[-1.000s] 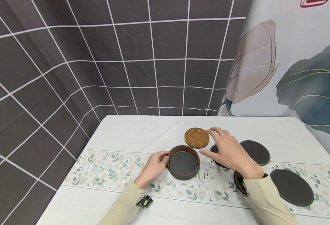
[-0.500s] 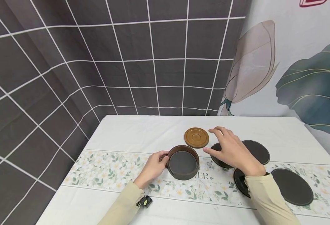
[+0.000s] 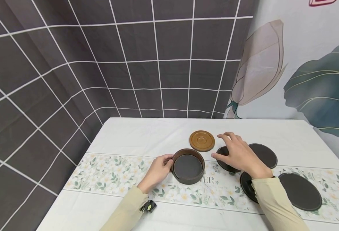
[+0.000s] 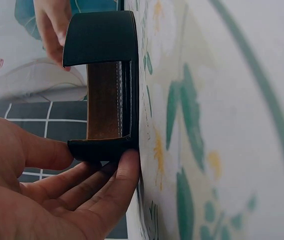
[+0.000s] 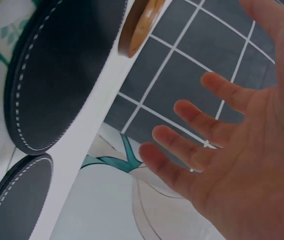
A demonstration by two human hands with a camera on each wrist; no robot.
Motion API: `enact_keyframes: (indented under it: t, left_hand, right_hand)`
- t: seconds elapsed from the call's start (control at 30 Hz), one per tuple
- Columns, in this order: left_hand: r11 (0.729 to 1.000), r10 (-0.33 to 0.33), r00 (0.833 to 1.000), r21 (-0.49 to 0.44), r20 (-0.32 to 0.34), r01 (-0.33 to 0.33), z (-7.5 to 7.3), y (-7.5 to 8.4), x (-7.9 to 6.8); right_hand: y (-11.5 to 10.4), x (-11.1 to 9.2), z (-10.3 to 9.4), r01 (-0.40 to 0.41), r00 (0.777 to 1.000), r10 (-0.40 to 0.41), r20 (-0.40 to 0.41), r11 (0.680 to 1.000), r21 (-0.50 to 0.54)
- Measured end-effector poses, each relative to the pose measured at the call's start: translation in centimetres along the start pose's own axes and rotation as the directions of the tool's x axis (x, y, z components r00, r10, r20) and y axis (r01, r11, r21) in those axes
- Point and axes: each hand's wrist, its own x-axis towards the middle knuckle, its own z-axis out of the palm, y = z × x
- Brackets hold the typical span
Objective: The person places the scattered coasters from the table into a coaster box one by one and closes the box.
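My left hand (image 3: 157,170) holds the side of a round, dark leather coaster holder (image 3: 188,181) on the table. Its inside wall is brown. In the left wrist view, my thumb and fingers pinch the holder's wall (image 4: 102,150) beside a gap in it, with stitching inside. My right hand (image 3: 240,157) hovers with spread fingers over a round black coaster (image 3: 225,166), partly covering it. Nothing is in its grasp in the right wrist view, where the black coasters (image 5: 64,75) show white stitched edges. A brown wooden-looking disc (image 3: 202,141) lies behind the holder.
More black coasters lie at the right: one at the back (image 3: 263,155), a glossier black disc (image 3: 245,186) partly under the right sleeve, and a large one (image 3: 300,192). A floral runner (image 3: 108,176) crosses the white table. A dark gridded curtain (image 3: 172,73) hangs behind.
My right hand has drawn back to the right, away from the wooden disc, uncovering more of the black coaster beneath. The left hand and holder have stayed put.
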Motion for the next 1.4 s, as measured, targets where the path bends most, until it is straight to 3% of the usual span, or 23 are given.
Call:
enact_keyframes:
  t: [1.4]
  left_hand:
    - [1.000,-0.013,1.000,-0.012,0.002,0.013,0.1,0.3,-0.2]
  right_hand:
    - [2.1,-0.2,2.5,-0.081,0.981,0.088,0.170,0.996,-0.047]
